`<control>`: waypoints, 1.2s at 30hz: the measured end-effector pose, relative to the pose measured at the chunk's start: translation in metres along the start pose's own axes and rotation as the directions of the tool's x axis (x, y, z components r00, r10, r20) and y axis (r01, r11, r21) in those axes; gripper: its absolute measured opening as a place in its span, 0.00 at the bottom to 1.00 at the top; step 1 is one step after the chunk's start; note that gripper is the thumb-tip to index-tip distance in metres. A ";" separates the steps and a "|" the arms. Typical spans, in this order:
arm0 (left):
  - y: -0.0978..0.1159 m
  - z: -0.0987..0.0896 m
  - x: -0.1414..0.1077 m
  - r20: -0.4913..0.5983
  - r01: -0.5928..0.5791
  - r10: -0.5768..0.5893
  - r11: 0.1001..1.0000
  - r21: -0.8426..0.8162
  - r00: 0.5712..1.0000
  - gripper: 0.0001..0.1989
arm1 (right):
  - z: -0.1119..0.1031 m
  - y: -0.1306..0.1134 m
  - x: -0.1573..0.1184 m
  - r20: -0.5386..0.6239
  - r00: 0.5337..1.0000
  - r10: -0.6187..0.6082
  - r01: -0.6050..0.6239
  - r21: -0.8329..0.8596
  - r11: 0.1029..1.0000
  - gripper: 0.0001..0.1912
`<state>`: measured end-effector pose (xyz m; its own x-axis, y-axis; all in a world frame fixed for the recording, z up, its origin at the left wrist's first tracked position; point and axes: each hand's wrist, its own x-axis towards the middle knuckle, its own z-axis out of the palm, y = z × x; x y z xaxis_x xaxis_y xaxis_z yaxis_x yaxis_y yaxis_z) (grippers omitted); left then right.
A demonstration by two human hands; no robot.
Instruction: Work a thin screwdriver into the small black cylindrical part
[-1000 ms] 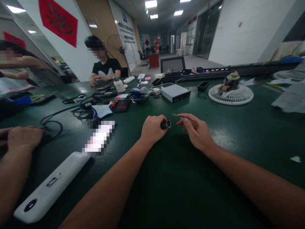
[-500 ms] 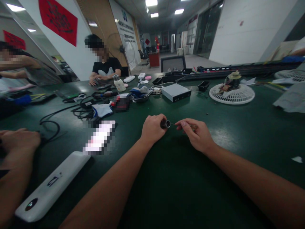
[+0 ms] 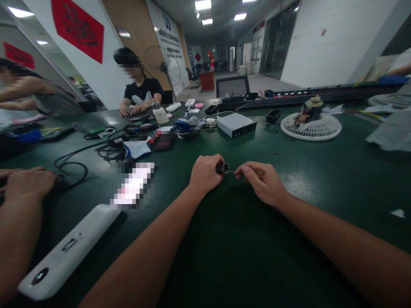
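My left hand is closed around a small dark cylinder, whose round, metal-rimmed open end faces right. Between the thumb and fingers of my right hand is a thin tool with a slim metal shaft and a yellowish-brown handle; my palm and fingers cover part of the handle, so its exact kind is unclear. The shaft's tip points left at the cylinder's rim. Whether it touches the rim I cannot tell. Both hands are above the green tabletop.
At left lie a white power bank, a blurred-out bright phone and another person's hand. Farther back are black cables, a grey disc drive and a white fan grille. A person sits across the table.
The tool's shaft has dipped slightly, its tip now lower at the cylinder's mouth. My left hand keeps its hold. The other person's hand at left has shifted a little.
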<state>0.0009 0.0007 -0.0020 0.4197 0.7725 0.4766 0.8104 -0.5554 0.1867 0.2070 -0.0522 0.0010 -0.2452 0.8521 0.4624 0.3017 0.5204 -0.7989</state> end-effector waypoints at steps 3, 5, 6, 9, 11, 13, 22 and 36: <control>0.000 0.000 0.000 0.013 0.001 -0.001 1.000 -0.004 1.000 0.07 | 0.001 0.001 0.001 -0.062 0.998 0.028 -0.029 -0.023 0.999 0.18; 0.000 -0.001 0.000 0.015 0.003 -0.002 1.000 -0.004 1.000 0.07 | 0.001 0.002 0.001 -0.088 0.995 0.040 -0.042 -0.018 0.999 0.17; 0.000 -0.001 0.000 0.015 0.002 -0.002 1.000 -0.004 1.000 0.07 | 0.002 0.002 0.001 -0.088 0.995 0.041 -0.042 -0.007 0.999 0.16; 0.000 -0.001 0.000 0.014 -0.001 0.001 1.000 -0.007 1.000 0.06 | 0.002 0.002 0.001 -0.047 0.999 0.019 -0.017 0.043 0.999 0.15; 0.000 -0.001 0.000 0.012 -0.001 0.001 1.000 -0.012 1.000 0.06 | 0.002 0.000 0.001 -0.006 1.000 -0.004 0.004 0.069 0.998 0.14; 0.000 -0.001 0.000 0.012 -0.002 0.002 1.000 -0.012 1.000 0.06 | 0.001 -0.001 0.001 0.017 1.000 -0.010 0.008 0.076 0.997 0.15; 0.000 -0.002 0.000 0.033 0.002 -0.002 1.000 -0.009 0.999 0.06 | 0.003 0.003 0.002 -0.081 0.996 0.034 -0.029 0.058 0.998 0.15; 0.001 -0.002 0.000 0.041 0.007 -0.006 1.000 -0.005 0.999 0.07 | 0.003 0.003 0.002 -0.086 0.995 0.047 -0.042 0.051 0.998 0.16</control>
<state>0.0006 -0.0005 0.0001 0.4308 0.7880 0.4399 0.8111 -0.5518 0.1939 0.2046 -0.0493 -0.0019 -0.1508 0.8771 0.4560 0.2648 0.4802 -0.8362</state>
